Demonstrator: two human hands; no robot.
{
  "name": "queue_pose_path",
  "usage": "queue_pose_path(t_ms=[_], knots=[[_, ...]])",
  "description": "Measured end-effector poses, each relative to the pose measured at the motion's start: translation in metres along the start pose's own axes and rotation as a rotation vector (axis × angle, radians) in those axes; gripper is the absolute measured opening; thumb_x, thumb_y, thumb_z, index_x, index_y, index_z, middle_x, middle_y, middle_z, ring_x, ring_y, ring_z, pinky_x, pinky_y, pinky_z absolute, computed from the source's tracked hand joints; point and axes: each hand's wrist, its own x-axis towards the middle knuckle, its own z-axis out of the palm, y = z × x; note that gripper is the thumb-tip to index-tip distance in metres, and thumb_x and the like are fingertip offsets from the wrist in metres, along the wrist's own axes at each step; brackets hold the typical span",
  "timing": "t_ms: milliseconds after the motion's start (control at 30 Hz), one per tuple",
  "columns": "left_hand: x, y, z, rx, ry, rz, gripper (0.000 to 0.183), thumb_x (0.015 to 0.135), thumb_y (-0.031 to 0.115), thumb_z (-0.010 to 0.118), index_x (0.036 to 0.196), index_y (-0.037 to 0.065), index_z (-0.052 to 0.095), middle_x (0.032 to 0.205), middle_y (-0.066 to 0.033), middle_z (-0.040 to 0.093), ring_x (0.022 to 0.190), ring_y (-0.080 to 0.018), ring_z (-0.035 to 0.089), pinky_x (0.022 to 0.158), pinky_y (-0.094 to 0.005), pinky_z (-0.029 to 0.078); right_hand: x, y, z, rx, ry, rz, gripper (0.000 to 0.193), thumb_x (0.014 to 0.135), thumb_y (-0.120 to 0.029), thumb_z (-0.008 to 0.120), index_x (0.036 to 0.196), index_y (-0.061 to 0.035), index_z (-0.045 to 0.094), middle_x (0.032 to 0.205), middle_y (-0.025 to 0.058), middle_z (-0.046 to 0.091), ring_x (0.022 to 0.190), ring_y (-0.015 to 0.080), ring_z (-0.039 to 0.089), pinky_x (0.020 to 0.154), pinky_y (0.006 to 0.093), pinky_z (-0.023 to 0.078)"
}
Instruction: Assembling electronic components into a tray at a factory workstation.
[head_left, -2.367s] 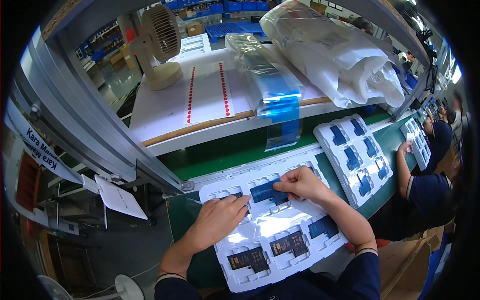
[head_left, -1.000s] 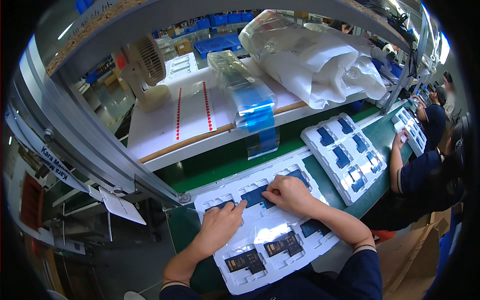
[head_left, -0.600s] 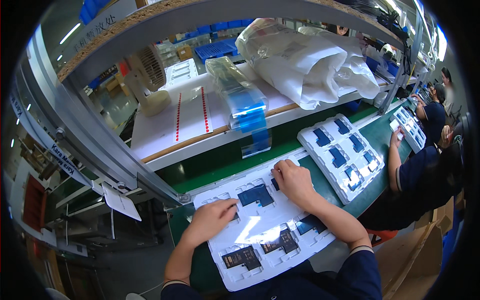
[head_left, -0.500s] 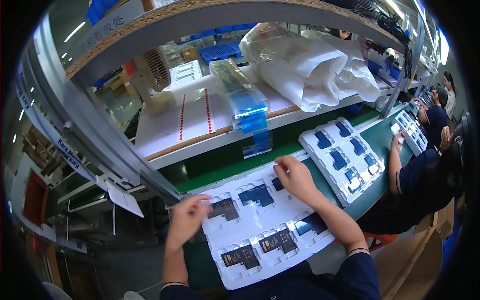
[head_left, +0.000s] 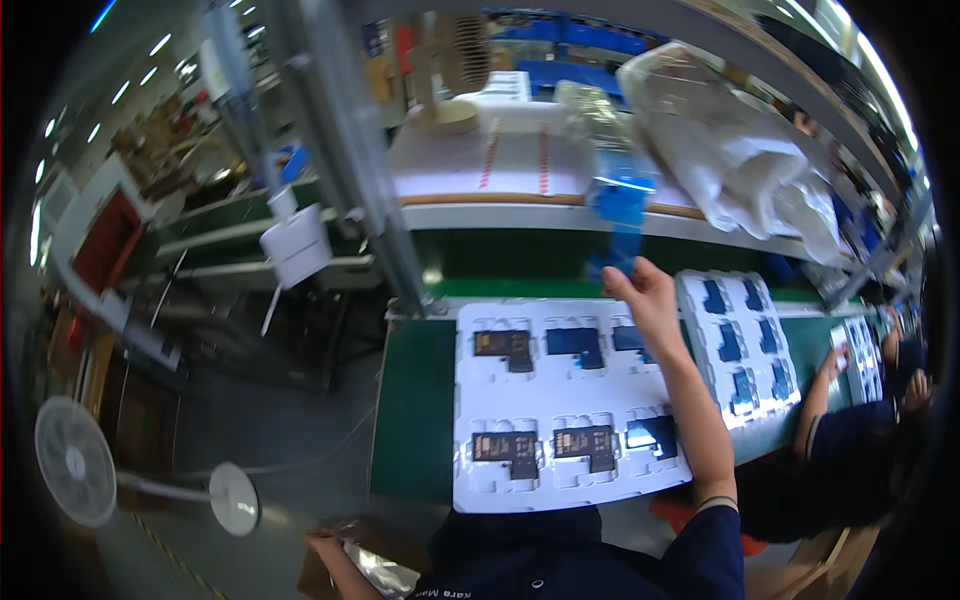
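1. One green conveyor belt [head_left: 410, 400] fills the middle of the view, running from about 9 o'clock toward 3 o'clock under a raised shelf [head_left: 500, 205].
2. On the belt, just past the person's dark-sleeved body, lies a white moulded tray [head_left: 560, 395] with six pockets in two rows; each pocket holds a dark flat part, three along the far row and three along the near row.
3. At 2 o'clock of that tray, just beside it, sits a second white tray [head_left: 735, 340] with blue-faced parts in its pockets.
4. On the shelf at 1 o'clock rests a bulky heap of clear plastic bags [head_left: 730, 150], and a blue-tinted strip of film [head_left: 620, 210] hangs from the shelf edge down toward the belt.
5. The right hand [head_left: 645, 300] reaches to the far right corner of the first tray, fingers curled together; it touches the tray edge beside the far-right dark part [head_left: 630, 338], though whether it pinches anything I cannot tell.
6. The left hand [head_left: 335, 550] is low at 7 o'clock, well apart from the tray, closed on a crinkled clear bag [head_left: 380, 572] that seems to sit in a brown carton.
7. At 4 o'clock a co-worker's hand [head_left: 835, 360] touches a further tray.
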Motion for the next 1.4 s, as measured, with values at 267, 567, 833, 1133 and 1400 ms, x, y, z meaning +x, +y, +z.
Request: queue_pose_path(t_ms=[267,567,833,1133,1400], knots=[[0.014,-0.106,-0.199,-0.319,0.207,-0.658,0.029,0.086,0.045,0.053,0.085,0.017,0.06,0.082,-0.0024,0.056,0.071,-0.0241,0.051,0.055,-0.0409,0.04,-0.027,0.032,-0.023,-0.183,-0.056,0.065,0.015,0.09,-0.019,0.066,0.095,-0.0052,0.063,0.077,-0.0017,0.06,0.07,0.0064,0.054,0.066,0.0227,0.042],[-0.033,-0.078,-0.175,-0.223,0.254,-0.946,0.061,0.085,0.069,0.042,0.096,0.012,0.058,0.093,-0.0112,0.055,0.073,-0.0316,0.054,0.056,-0.0503,0.04,-0.063,0.01,0.002,-0.367,-0.386,0.035,0.013,0.089,-0.012,0.067,0.096,-0.0015,0.064,0.082,0.0021,0.063,0.074,0.0099,0.055,0.067,0.0244,0.041],[-0.069,0.05,-0.08,0.762,0.073,0.111,0.049,0.097,0.034,0.046,0.127,-0.004,0.051,0.127,-0.0234,0.054,0.122,-0.0352,0.05,0.1,-0.046,0.042,-0.077,-0.038,0.022,-0.175,-1.019,-0.17,0.011,0.078,-0.01,0.073,0.079,-0.0016,0.066,0.067,0.0091,0.057,0.061,0.022,0.055,0.057,0.0337,0.041],[-0.458,0.385,-0.004,-0.321,-1.719,1.803,0.027,0.075,0.021,0.071,0.095,0.006,0.063,0.11,-0.016,0.058,0.099,-0.0297,0.06,0.097,-0.0515,0.042,-0.101,-0.064,0.018,-0.102,-1.279,0.009,0.019,0.083,-0.016,0.066,0.082,0.0019,0.063,0.062,0.0135,0.055,0.054,0.0216,0.054,0.053,0.0348,0.042],[-0.556,0.369,0.015,-0.276,-2.113,1.698,0.034,0.074,0.007,0.076,0.105,-0.001,0.067,0.091,-0.0102,0.061,0.077,-0.0237,0.058,0.069,-0.0362,0.048,-0.112,-0.06,-0.017,-0.163,-0.87,0.074,0.023,0.079,-0.019,0.072,0.085,0.0022,0.067,0.062,0.0117,0.059,0.056,0.0179,0.057,0.054,0.0307,0.045]])
